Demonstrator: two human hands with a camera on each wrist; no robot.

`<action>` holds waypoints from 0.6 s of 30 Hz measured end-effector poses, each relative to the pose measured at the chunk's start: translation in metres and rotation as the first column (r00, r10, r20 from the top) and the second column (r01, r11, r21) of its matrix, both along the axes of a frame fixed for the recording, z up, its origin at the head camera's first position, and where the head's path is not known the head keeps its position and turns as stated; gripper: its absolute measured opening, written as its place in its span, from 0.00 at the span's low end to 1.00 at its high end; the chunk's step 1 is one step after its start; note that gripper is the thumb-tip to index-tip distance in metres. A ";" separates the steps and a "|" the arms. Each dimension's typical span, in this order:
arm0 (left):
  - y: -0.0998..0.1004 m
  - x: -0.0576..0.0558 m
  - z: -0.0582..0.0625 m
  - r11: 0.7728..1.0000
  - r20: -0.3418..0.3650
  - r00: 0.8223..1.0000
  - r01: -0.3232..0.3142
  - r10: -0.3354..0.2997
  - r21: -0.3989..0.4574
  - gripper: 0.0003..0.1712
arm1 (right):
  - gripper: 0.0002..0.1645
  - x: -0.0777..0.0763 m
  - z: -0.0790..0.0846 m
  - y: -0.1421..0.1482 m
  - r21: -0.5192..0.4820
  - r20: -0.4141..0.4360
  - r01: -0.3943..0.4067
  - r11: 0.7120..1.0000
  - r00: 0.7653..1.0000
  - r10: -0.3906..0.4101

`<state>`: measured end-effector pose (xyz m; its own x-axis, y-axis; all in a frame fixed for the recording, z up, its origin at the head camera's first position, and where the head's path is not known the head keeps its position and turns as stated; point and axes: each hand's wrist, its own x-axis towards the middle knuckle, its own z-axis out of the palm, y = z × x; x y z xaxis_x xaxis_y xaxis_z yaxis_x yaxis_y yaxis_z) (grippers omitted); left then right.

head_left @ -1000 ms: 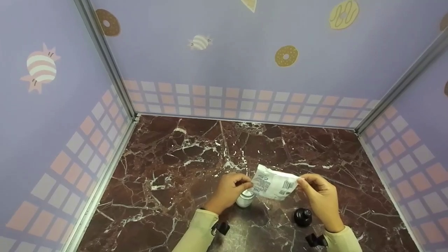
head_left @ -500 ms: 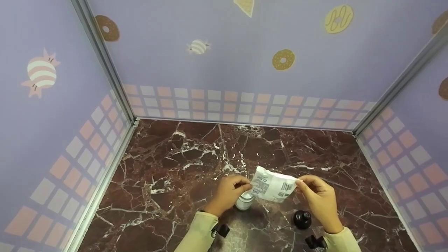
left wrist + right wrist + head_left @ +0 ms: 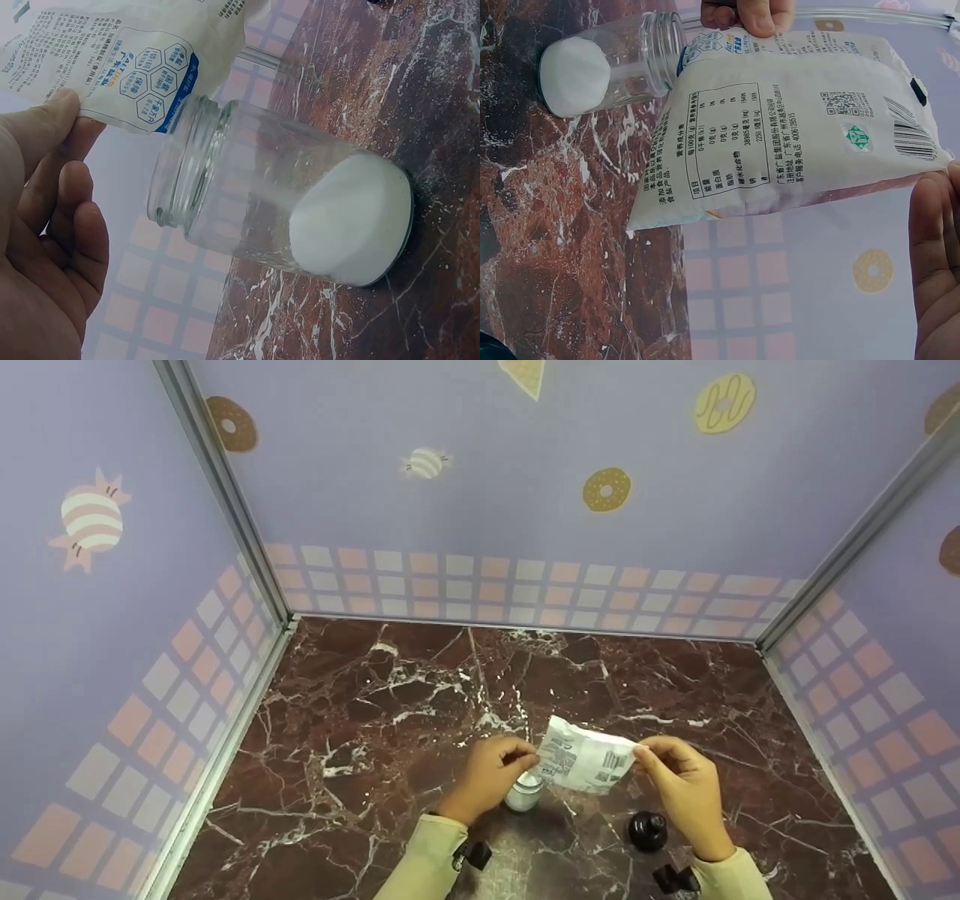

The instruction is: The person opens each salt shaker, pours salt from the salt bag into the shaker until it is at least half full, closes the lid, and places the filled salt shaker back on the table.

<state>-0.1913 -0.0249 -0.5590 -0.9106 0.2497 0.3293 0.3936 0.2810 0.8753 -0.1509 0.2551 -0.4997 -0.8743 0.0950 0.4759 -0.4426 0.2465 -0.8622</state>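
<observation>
A white printed salt bag is tilted over the glass jar, its lower left corner at the jar's mouth. Thumb and fingers of my left hand pinch the bag's left edge. At its right edge, my right hand pinches the other end. Both wrist views show white salt heaped in the bottom of the jar, with a thin pale stream falling onto it. The jar stands upright on the table. To its right on the table sits a round black knobbed piece, below my right hand.
The dark red marbled table has white specks scattered behind the jar. Purple panels with a checked border enclose the back and both sides. Behind the bag, a clear thin rod-like thing shows in the right wrist view.
The head view has shifted slightly, so everything appears a little lower. Both hands and the tilted bag keep nearly the same position over the jar.
</observation>
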 end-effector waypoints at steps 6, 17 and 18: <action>-0.002 -0.001 -0.003 1.000 -0.022 1.000 -0.012 0.012 0.007 0.07 | 0.06 -0.001 -0.001 -0.001 0.026 -0.013 -0.015 1.000 1.000 0.015; -0.002 -0.003 -0.004 1.000 -0.026 1.000 -0.007 0.008 0.014 0.08 | 0.06 0.000 0.000 -0.002 0.017 -0.005 0.000 1.000 1.000 0.000; -0.002 -0.003 -0.004 1.000 -0.026 1.000 -0.009 0.009 0.011 0.08 | 0.06 0.000 0.000 -0.002 0.019 -0.008 0.000 1.000 1.000 0.000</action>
<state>-0.1942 -0.0271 -0.5634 -0.9037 0.2377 0.3560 0.4141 0.2751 0.8676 -0.1505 0.2532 -0.4994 -0.8705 0.0856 0.4846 -0.4495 0.2627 -0.8538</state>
